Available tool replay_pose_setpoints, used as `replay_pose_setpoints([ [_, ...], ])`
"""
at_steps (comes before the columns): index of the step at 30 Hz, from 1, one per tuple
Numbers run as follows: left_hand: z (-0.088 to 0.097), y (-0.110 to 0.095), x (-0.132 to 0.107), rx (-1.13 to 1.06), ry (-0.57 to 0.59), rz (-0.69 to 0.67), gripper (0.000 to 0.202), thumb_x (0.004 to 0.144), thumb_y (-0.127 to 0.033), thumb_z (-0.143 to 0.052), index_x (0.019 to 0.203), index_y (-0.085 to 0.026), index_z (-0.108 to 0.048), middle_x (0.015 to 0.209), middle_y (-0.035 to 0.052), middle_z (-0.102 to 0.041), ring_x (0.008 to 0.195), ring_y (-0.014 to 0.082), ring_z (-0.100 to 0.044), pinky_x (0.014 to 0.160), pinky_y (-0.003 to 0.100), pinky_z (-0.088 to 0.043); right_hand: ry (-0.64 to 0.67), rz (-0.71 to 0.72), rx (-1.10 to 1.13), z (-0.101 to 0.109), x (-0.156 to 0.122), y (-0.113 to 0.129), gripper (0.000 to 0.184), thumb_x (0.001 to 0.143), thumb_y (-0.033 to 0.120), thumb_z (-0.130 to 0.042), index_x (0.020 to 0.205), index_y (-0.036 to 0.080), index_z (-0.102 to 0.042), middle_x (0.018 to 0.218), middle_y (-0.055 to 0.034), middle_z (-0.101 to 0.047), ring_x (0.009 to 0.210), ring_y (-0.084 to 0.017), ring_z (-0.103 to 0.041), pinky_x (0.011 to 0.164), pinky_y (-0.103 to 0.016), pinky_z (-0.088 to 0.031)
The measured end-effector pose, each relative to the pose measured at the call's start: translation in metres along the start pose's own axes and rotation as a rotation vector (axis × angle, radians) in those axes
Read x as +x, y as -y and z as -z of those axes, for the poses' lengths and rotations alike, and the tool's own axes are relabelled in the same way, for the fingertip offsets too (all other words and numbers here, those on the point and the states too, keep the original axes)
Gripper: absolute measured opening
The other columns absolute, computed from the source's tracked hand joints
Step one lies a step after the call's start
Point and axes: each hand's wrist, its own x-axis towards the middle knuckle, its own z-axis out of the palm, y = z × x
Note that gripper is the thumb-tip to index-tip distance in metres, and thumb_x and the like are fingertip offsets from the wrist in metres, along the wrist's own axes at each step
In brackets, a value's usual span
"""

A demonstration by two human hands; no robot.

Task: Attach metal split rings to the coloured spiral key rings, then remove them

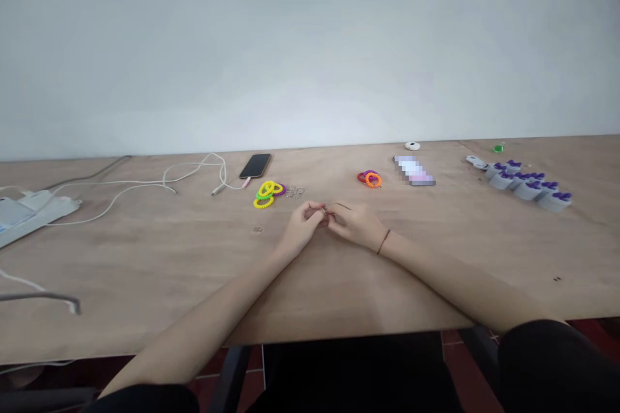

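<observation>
My left hand (303,227) and my right hand (356,222) meet above the middle of the wooden table. Between their fingertips is a tiny metal key ring (324,211), mostly covered by the fingers. Both hands are closed in a pinch on it. Just beyond my left hand lie several loose metal key rings (295,192). Beside them is a small pile of coiled plastic wristbands (264,195) in yellow, green and purple. Past my right hand sits another group of coiled wristbands (372,180), in red, purple and orange.
A dark phone (255,166) with a white cable (194,171) lies back left, near a power strip (58,206). Toward the back right are a pixelated phone (414,170), a white oval object (413,146), a green item (498,148) and several grey-and-purple pieces (527,189).
</observation>
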Motion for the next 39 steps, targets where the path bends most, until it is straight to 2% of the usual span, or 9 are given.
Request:
replay_pose_setpoints([
  [4, -0.001, -0.001, -0.003, 0.063, 0.015, -0.031, 0.018, 0.072, -0.026, -0.056, 0.087, -0.016, -0.058, 0.087, 0.0031, -0.068, 0.087, 0.0181, -0.063, 0.080, 0.032, -0.051, -0.013, -0.002, -0.079, 0.001, 0.000, 0.004, 0.013, 0.080, 0.019, -0.046, 0.075, 0.018, -0.057, 0.074, -0.0043, -0.060, 0.064, -0.014, -0.051, 0.057, -0.025, -0.034],
  [11, -0.003, -0.002, -0.005, -0.074, 0.109, -0.014, 0.033, 0.071, -0.037, -0.065, 0.094, -0.016, -0.056, 0.096, 0.0067, -0.068, 0.093, 0.0194, -0.063, 0.084, 0.032, -0.050, -0.101, -0.023, -0.062, 0.004, -0.001, 0.006, 0.013, 0.080, 0.017, -0.045, 0.077, 0.018, -0.057, 0.073, -0.0033, -0.060, 0.064, -0.014, -0.052, 0.059, -0.025, -0.034],
  [21, -0.004, -0.004, -0.004, -0.072, 0.086, -0.004, 0.031, 0.073, -0.035, -0.063, 0.096, -0.015, -0.058, 0.096, 0.0072, -0.069, 0.093, 0.0200, -0.064, 0.083, 0.034, -0.051, -0.117, -0.093, -0.048, 0.002, -0.001, 0.003, 0.013, 0.079, 0.019, -0.046, 0.074, 0.018, -0.058, 0.070, -0.0023, -0.062, 0.061, -0.013, -0.052, 0.057, -0.025, -0.033],
  [26, -0.002, 0.001, -0.001, 0.019, 0.019, -0.057, 0.023, 0.074, -0.028, -0.059, 0.093, -0.015, -0.058, 0.092, 0.0059, -0.069, 0.090, 0.0192, -0.064, 0.082, 0.033, -0.052, -0.068, -0.035, -0.036, 0.002, 0.003, 0.004, 0.013, 0.081, 0.018, -0.045, 0.075, 0.019, -0.058, 0.076, -0.0034, -0.063, 0.065, -0.014, -0.054, 0.059, -0.026, -0.036],
  [30, 0.014, -0.009, 0.006, 0.107, -0.057, -0.178, 0.021, 0.073, -0.025, -0.057, 0.090, -0.014, -0.055, 0.092, 0.0074, -0.068, 0.085, 0.0188, -0.065, 0.080, 0.034, -0.052, -0.034, 0.030, 0.048, -0.003, 0.009, 0.003, 0.019, 0.084, 0.017, -0.043, 0.099, 0.018, -0.055, 0.098, -0.0071, -0.062, 0.086, -0.018, -0.056, 0.072, -0.027, -0.041],
  [32, 0.028, -0.018, 0.011, 0.120, -0.141, -0.266, 0.020, 0.074, -0.026, -0.055, 0.090, -0.014, -0.053, 0.092, 0.0076, -0.067, 0.081, 0.0174, -0.066, 0.080, 0.035, -0.052, -0.009, 0.029, 0.056, -0.011, 0.015, 0.004, 0.023, 0.084, 0.019, -0.044, 0.105, 0.017, -0.052, 0.101, -0.0091, -0.060, 0.092, -0.020, -0.054, 0.077, -0.030, -0.042],
  [35, 0.050, -0.029, 0.021, 0.161, -0.285, -0.329, 0.017, 0.075, -0.026, -0.055, 0.088, -0.014, -0.052, 0.089, 0.0074, -0.066, 0.078, 0.0159, -0.066, 0.079, 0.034, -0.052, 0.103, 0.122, 0.045, -0.032, 0.031, 0.012, 0.021, 0.084, 0.025, -0.046, 0.102, 0.015, -0.053, 0.098, -0.0106, -0.060, 0.095, -0.023, -0.052, 0.083, -0.035, -0.041],
  [39, 0.071, -0.033, 0.031, 0.158, -0.409, -0.317, 0.019, 0.072, -0.025, -0.057, 0.087, -0.015, -0.051, 0.091, 0.0085, -0.066, 0.075, 0.0166, -0.066, 0.071, 0.032, -0.055, 0.204, 0.248, 0.145, -0.069, 0.062, 0.033, 0.035, 0.082, 0.035, -0.051, 0.110, 0.013, -0.049, 0.115, -0.0140, -0.054, 0.111, -0.024, -0.045, 0.094, -0.037, -0.036],
])
